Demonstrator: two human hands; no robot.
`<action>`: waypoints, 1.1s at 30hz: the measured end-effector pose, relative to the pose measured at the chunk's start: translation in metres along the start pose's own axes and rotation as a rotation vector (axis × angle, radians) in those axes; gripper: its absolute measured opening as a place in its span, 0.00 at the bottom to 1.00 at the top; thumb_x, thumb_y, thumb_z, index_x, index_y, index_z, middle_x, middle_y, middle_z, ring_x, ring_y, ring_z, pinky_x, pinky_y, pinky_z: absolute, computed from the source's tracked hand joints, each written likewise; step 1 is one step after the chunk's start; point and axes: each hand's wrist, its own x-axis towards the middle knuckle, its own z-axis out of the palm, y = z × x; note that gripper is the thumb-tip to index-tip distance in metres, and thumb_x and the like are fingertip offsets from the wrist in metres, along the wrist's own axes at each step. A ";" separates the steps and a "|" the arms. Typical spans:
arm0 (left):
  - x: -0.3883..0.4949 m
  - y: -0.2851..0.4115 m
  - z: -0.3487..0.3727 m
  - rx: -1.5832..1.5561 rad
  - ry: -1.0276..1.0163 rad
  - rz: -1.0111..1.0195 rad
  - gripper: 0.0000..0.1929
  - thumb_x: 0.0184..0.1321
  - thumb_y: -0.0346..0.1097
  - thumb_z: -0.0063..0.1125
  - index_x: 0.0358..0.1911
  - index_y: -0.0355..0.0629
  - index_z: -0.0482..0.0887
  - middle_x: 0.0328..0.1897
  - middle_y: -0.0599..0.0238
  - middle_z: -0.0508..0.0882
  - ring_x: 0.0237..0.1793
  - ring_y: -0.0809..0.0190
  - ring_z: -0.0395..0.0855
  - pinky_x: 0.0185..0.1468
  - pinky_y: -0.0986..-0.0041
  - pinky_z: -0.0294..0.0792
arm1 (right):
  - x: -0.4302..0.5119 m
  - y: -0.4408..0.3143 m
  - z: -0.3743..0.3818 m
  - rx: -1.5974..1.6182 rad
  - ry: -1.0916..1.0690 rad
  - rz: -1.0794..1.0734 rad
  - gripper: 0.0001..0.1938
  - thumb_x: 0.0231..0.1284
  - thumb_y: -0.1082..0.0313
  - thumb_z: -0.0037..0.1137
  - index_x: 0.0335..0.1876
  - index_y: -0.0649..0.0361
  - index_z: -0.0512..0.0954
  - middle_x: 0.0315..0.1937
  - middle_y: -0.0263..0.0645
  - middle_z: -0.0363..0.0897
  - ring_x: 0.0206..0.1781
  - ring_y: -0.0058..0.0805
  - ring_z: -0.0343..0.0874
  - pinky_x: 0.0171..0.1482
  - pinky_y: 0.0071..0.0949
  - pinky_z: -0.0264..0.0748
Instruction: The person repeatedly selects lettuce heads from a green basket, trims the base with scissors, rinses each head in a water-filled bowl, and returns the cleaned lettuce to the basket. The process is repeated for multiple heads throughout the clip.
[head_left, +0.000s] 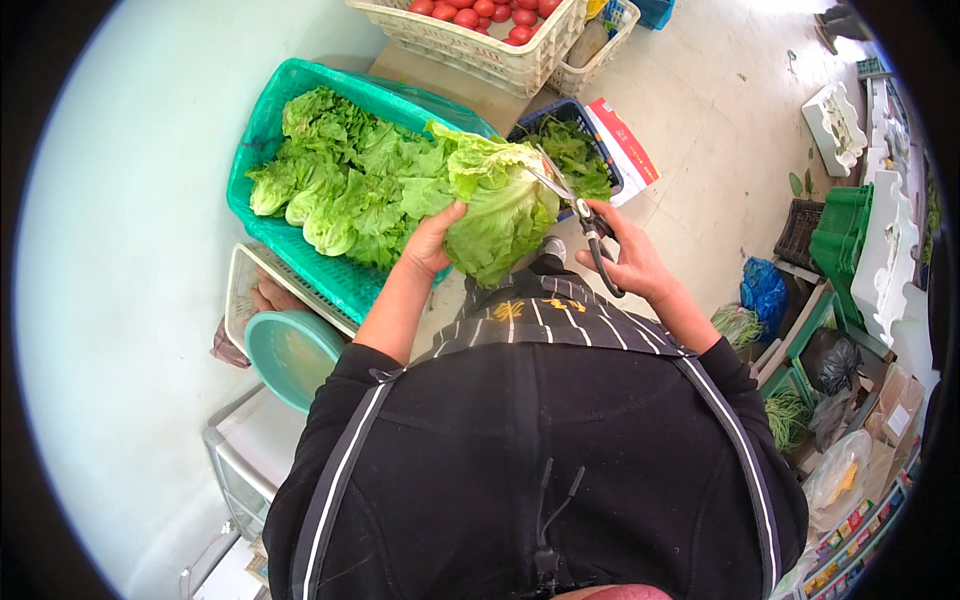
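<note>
My left hand (435, 238) holds a head of leafy lettuce (499, 217), its thumb over the leaves. In my right hand (626, 251) is a pair of scissors (585, 214) with dark handles. The scissors' blades are apart, at the right side of the lettuce's upper, browned end; whether they touch it I cannot tell. To the left, a green crate (259, 127) lined with green plastic holds several heads of lettuce (326, 225). Just beyond the scissors, a dark blue basket (611, 161) contains loose green leaves (574, 146).
A white crate of tomatoes (480, 56) stands at the top. A teal basin (289, 352) and a white basket (244, 285) are at the lower left. Green crates (840, 232) and bagged goods line the right side. Another person's feet (827, 34) show at the upper right.
</note>
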 end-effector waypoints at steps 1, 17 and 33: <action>-0.001 0.000 0.001 0.005 0.006 -0.014 0.30 0.60 0.41 0.63 0.65 0.39 0.69 0.63 0.56 0.77 0.62 0.53 0.76 0.65 0.58 0.68 | 0.000 0.000 -0.001 -0.020 0.005 0.015 0.36 0.54 0.52 0.65 0.66 0.61 0.65 0.48 0.45 0.76 0.50 0.33 0.76 0.56 0.32 0.72; 0.001 -0.016 -0.006 0.014 -0.065 0.036 0.34 0.58 0.41 0.66 0.66 0.40 0.66 0.64 0.56 0.76 0.62 0.53 0.75 0.64 0.57 0.68 | -0.010 0.001 -0.007 -0.039 -0.007 0.011 0.40 0.50 0.48 0.65 0.67 0.60 0.64 0.52 0.47 0.75 0.52 0.39 0.75 0.56 0.33 0.70; -0.007 -0.003 0.002 0.213 0.143 0.046 0.28 0.59 0.37 0.65 0.62 0.37 0.71 0.59 0.56 0.79 0.57 0.53 0.79 0.60 0.57 0.72 | -0.013 -0.002 0.002 -0.085 0.038 0.046 0.34 0.52 0.48 0.63 0.64 0.56 0.69 0.41 0.44 0.78 0.42 0.39 0.79 0.45 0.35 0.74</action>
